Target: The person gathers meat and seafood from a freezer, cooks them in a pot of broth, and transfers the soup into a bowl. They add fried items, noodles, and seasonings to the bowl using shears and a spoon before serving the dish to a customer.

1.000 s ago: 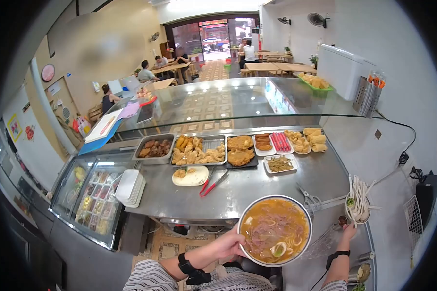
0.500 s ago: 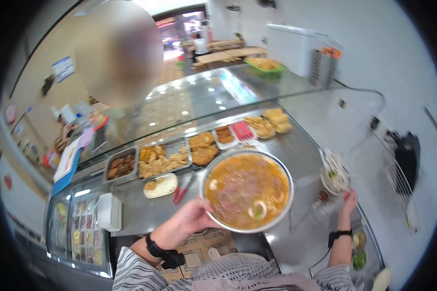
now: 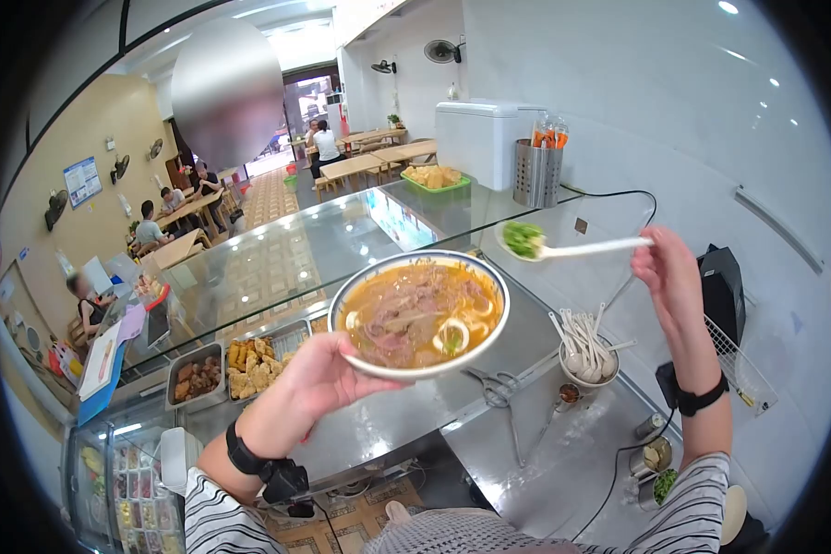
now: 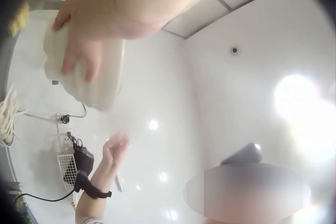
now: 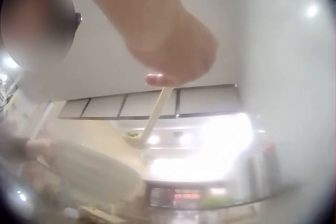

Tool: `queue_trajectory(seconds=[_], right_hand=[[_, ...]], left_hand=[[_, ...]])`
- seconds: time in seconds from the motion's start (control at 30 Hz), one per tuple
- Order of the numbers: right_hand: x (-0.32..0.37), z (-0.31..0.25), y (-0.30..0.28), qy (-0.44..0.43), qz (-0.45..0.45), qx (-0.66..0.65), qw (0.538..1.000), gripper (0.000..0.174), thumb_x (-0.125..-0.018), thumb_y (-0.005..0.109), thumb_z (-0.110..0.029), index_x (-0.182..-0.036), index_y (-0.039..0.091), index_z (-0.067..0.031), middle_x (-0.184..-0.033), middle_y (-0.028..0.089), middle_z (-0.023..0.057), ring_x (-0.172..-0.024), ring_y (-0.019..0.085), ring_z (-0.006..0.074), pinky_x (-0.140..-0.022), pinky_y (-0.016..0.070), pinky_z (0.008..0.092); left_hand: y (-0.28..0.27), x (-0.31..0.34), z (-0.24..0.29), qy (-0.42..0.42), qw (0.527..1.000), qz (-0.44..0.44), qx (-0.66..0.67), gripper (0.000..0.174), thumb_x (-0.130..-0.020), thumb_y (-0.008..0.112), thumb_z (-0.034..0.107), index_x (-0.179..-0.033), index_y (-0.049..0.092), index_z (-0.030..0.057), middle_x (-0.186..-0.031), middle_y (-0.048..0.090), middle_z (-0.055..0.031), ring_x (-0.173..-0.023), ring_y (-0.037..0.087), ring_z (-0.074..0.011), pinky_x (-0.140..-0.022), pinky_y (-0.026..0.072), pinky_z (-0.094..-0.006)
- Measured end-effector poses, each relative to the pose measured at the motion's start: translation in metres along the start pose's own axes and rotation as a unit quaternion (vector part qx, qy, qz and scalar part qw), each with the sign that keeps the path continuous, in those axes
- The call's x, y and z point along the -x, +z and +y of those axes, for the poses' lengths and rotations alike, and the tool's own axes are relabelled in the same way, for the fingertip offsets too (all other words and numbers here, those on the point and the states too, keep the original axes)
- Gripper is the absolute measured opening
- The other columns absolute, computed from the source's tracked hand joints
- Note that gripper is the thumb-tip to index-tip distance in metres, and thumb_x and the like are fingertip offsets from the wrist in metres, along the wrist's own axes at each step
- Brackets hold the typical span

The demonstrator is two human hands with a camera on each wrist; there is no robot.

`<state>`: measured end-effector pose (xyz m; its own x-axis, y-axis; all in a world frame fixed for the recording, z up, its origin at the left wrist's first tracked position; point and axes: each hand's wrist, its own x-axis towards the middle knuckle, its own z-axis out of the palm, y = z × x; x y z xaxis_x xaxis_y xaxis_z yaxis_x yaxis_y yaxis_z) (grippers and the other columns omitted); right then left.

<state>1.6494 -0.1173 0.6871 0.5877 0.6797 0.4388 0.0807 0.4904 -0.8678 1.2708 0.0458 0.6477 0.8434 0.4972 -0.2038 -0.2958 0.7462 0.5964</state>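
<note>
The left hand (image 3: 337,377) held a big bowl (image 3: 434,371) of noodle soup in the air over the bench (image 3: 554,480), its thumb on the rim and its other fingers spread partly open against the underside. The bowl was near the bench's front edge, a little tilted in the head view, with meat (image 3: 406,300) and a halved egg (image 3: 451,336) at the surface. The right hand (image 3: 667,272) pinched the handle end of a white spoon (image 3: 600,246), thumb and fingertips closed on it. How the hidden fingers lay, I could not tell.

The spoon's head carried chopped greens (image 3: 523,239) and was beside the bowl on its right, apart from it. A tin of similar greens (image 3: 664,487) stood by the bench's right edge, near its front corner.

This looked like the garnishing step, with the greens not yet on the soup. Doing it well called for a level bowl, since the broth seemed to lie close to the rim, and a spoon brought low over the middle before a gentle tip. With the grip so far back on the handle, a quick turn of the wrist could have scattered the greens past the rim or splashed broth onto the supporting thumb.
</note>
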Motion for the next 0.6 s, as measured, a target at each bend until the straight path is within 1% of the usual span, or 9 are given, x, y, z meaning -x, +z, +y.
queue_trajectory(seconds=[0.1, 0.13, 0.2, 0.3, 0.33, 0.4, 0.47, 0.57, 0.6], right_hand=[[-0.002, -0.007, 0.062, 0.003, -0.070, -0.001, 0.998, 0.024, -0.091, 0.050, -0.022, -0.099, 0.056, 0.0008, -0.079, 0.060, 0.0072, -0.069, 0.062, 0.0126, -0.066, 0.0532, 0.0221], [-0.003, -0.004, 0.078, -0.003, -0.098, -0.002, 0.995, 0.024, -0.091, 0.051, -0.022, -0.098, 0.056, 0.0009, -0.081, 0.061, 0.0080, -0.069, 0.062, 0.0129, -0.066, 0.0534, 0.0225], [-0.008, 0.010, 0.106, 0.001, -0.151, 0.011, 0.988, 0.031, -0.093, 0.049, -0.026, -0.108, 0.053, 0.0012, -0.085, 0.060, 0.0089, -0.076, 0.062, 0.0128, -0.070, 0.0531, 0.0237], [-0.012, 0.025, 0.140, 0.020, -0.209, -0.037, 0.977, 0.040, -0.093, 0.049, -0.026, -0.121, 0.045, 0.0019, -0.096, 0.060, 0.0125, -0.081, 0.062, 0.0146, -0.074, 0.0525, 0.0252], [-0.011, 0.027, 0.147, 0.051, -0.227, -0.034, 0.972, 0.048, -0.094, 0.047, -0.029, -0.130, 0.035, 0.0015, -0.106, 0.057, 0.0161, -0.087, 0.061, 0.0177, -0.079, 0.0510, 0.0279], [-0.009, 0.038, 0.150, 0.083, -0.222, -0.036, 0.971, 0.050, -0.094, 0.045, -0.031, -0.131, 0.033, 0.0013, -0.108, 0.056, 0.0173, -0.089, 0.061, 0.0193, -0.081, 0.0504, 0.0290], [-0.004, 0.051, 0.144, 0.104, -0.208, -0.027, 0.972, 0.052, -0.095, 0.042, -0.036, -0.131, 0.034, 0.0010, -0.110, 0.055, 0.0183, -0.092, 0.060, 0.0210, -0.083, 0.0491, 0.0308], [0.013, 0.072, 0.118, 0.105, -0.184, -0.029, 0.977, 0.055, -0.095, 0.043, -0.034, -0.132, 0.031, 0.0041, -0.106, 0.056, 0.0147, -0.091, 0.060, 0.0191, -0.080, 0.0503, 0.0288], [0.024, 0.080, 0.105, 0.111, -0.172, -0.025, 0.978, 0.053, -0.095, 0.042, -0.034, -0.131, 0.034, 0.0038, -0.106, 0.057, 0.0144, -0.091, 0.060, 0.0189, -0.080, 0.0501, 0.0289]], left_hand=[[0.003, -0.007, 0.025, -0.005, 1.000, 0.000, -0.008, 0.066, -0.068, 0.041, 0.001, -0.131, 0.022, -0.0080, -0.127, 0.036, -0.0316, -0.114, 0.042, -0.0493, -0.094, 0.0453, -0.0513], [0.009, -0.006, 0.032, -0.002, 1.000, 0.008, 0.015, 0.065, -0.069, 0.039, 0.001, -0.131, 0.021, -0.0079, -0.127, 0.034, -0.0336, -0.115, 0.039, -0.0523, -0.092, 0.0466, -0.0519], [0.011, -0.009, 0.048, 0.010, 1.000, 0.003, 0.014, 0.064, -0.070, 0.038, 0.000, -0.131, 0.021, -0.0079, -0.128, 0.033, -0.0336, -0.115, 0.037, -0.0541, -0.091, 0.0461, -0.0536], [0.010, -0.010, 0.072, 0.024, 0.999, 0.018, 0.028, 0.063, -0.071, 0.037, 0.000, -0.131, 0.021, -0.0073, -0.129, 0.030, -0.0331, -0.115, 0.033, -0.0585, -0.091, 0.0452, -0.0559], [0.005, -0.013, 0.081, 0.030, 0.999, 0.028, 0.035, 0.062, -0.071, 0.037, 0.000, -0.131, 0.021, -0.0070, -0.129, 0.030, -0.0328, -0.115, 0.033, -0.0589, -0.090, 0.0452, -0.0560], [-0.001, -0.014, 0.098, 0.031, 0.997, 0.048, 0.056, 0.062, -0.072, 0.038, 0.001, -0.131, 0.022, -0.0056, -0.130, 0.030, -0.0318, -0.115, 0.031, -0.0599, -0.091, 0.0447, -0.0562], [-0.014, -0.020, 0.116, 0.061, 0.993, 0.080, 0.061, 0.063, -0.071, 0.039, 0.000, -0.132, 0.023, -0.0050, -0.131, 0.028, -0.0316, -0.117, 0.028, -0.0599, -0.092, 0.0439, -0.0559], [-0.036, -0.023, 0.141, 0.084, 0.990, 0.095, 0.065, 0.066, -0.068, 0.040, -0.002, -0.132, 0.024, -0.0038, -0.133, 0.025, -0.0312, -0.120, 0.024, -0.0596, -0.097, 0.0402, -0.0555], [-0.048, -0.027, 0.152, 0.081, 0.990, 0.091, 0.065, 0.066, -0.068, 0.040, -0.003, -0.132, 0.025, -0.0044, -0.133, 0.025, -0.0309, -0.120, 0.023, -0.0592, -0.098, 0.0393, -0.0551]])
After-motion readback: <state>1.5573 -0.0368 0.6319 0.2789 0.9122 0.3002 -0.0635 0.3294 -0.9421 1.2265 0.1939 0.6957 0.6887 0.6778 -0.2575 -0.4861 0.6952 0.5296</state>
